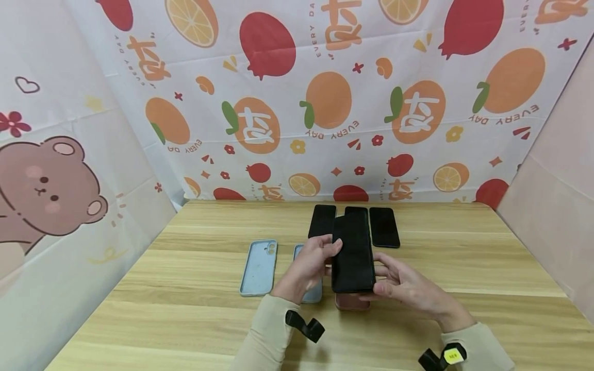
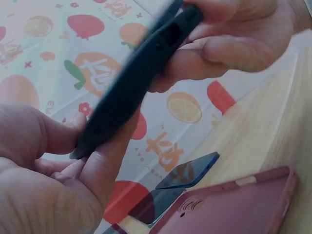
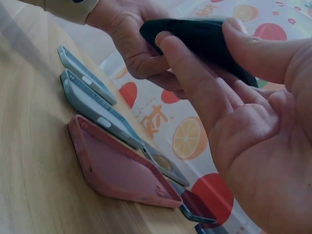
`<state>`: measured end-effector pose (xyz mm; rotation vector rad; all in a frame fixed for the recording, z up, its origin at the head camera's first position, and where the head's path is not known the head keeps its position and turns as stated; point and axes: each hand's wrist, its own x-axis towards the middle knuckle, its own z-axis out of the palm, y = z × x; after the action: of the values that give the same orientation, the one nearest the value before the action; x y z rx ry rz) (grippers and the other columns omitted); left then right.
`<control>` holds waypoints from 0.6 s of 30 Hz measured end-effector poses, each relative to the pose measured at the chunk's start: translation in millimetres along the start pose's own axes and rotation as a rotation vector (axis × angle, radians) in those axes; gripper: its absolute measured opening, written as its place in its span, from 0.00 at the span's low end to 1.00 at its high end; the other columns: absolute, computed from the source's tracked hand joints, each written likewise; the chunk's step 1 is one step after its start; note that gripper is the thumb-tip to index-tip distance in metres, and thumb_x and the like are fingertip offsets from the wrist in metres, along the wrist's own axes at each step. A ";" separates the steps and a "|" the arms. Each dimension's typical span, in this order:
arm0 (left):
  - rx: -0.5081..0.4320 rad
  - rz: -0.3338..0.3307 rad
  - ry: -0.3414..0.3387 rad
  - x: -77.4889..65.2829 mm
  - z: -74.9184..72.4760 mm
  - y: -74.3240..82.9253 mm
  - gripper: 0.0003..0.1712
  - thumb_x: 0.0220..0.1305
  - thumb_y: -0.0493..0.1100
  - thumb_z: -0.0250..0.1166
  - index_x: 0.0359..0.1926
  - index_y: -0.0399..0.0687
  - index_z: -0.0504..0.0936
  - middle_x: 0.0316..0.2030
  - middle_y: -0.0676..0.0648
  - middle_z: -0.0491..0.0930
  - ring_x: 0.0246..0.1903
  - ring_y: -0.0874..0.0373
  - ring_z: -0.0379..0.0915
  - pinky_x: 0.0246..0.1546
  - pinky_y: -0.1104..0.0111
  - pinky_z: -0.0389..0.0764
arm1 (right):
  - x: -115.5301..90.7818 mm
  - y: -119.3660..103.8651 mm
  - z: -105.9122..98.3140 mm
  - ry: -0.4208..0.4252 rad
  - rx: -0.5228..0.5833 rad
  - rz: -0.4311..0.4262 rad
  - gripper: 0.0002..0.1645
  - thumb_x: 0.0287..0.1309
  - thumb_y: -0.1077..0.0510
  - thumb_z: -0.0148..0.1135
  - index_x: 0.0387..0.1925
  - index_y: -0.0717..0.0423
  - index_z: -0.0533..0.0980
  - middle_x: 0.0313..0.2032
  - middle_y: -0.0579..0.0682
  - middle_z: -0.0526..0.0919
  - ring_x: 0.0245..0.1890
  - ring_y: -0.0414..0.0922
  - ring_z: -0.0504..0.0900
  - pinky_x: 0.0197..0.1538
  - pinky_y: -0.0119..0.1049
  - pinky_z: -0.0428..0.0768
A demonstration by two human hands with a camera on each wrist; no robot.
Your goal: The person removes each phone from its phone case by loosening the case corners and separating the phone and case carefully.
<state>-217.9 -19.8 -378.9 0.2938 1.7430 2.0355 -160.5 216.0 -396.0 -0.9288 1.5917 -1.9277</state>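
Observation:
Both hands hold a phone in a dark case (image 1: 352, 257) above the tabletop, its black face tilted up. My left hand (image 1: 314, 260) grips its left side, with the thumb on the front and the fingers beneath. The right hand (image 1: 406, 288) pinches the lower right corner. In the left wrist view the dark case (image 2: 122, 85) appears edge-on, and a narrow gap shows at the end by the right hand (image 2: 243, 44). A pink phone case (image 3: 126, 165) lies under the hands, open side up.
Two light blue phone cases, a left one (image 1: 258, 270) and a partly covered one (image 1: 314, 292), lie on the wooden table (image 1: 199, 288). Farther back are three black phones: left (image 1: 322, 220), middle (image 1: 355, 211) and right (image 1: 384, 228). A fruit-print cloth (image 1: 325, 159) hangs behind.

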 end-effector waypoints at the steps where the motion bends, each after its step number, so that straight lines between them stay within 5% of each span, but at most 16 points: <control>1: -0.008 0.002 -0.009 0.0 0.1 0.5 0.31 0.76 0.46 0.54 0.71 0.34 0.60 0.36 0.52 0.82 0.31 0.62 0.79 0.24 0.72 0.76 | -0.2 -0.4 0.4 -0.001 -0.006 0.002 0.33 0.74 0.67 0.45 0.74 0.66 0.48 0.66 0.63 0.71 0.62 0.55 0.77 0.62 0.53 0.75; 8: 0.030 0.013 0.006 -0.7 2.2 3.7 0.20 0.76 0.45 0.54 0.61 0.37 0.71 0.33 0.52 0.82 0.32 0.60 0.79 0.25 0.70 0.77 | 0.6 -5.2 2.6 0.046 -0.043 0.016 0.35 0.70 0.69 0.48 0.73 0.66 0.48 0.67 0.65 0.69 0.61 0.52 0.79 0.60 0.48 0.79; 13: 0.085 0.009 0.068 0.0 3.5 3.2 0.22 0.75 0.45 0.55 0.63 0.36 0.70 0.30 0.52 0.80 0.33 0.61 0.77 0.27 0.69 0.78 | 1.1 -7.3 3.0 0.168 -0.154 0.067 0.41 0.69 0.67 0.52 0.75 0.57 0.43 0.65 0.64 0.69 0.57 0.47 0.81 0.57 0.38 0.80; 18: 0.104 0.016 0.105 1.7 2.9 1.0 0.22 0.75 0.46 0.56 0.61 0.36 0.71 0.30 0.51 0.79 0.34 0.61 0.78 0.30 0.68 0.81 | 4.7 -8.5 7.1 0.295 -0.287 0.062 0.43 0.71 0.66 0.51 0.76 0.50 0.40 0.55 0.64 0.71 0.50 0.45 0.84 0.50 0.38 0.83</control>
<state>-218.3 -16.6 -377.7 0.2374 1.9200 2.0070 -157.8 209.7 -386.1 -0.7131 2.0836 -1.8928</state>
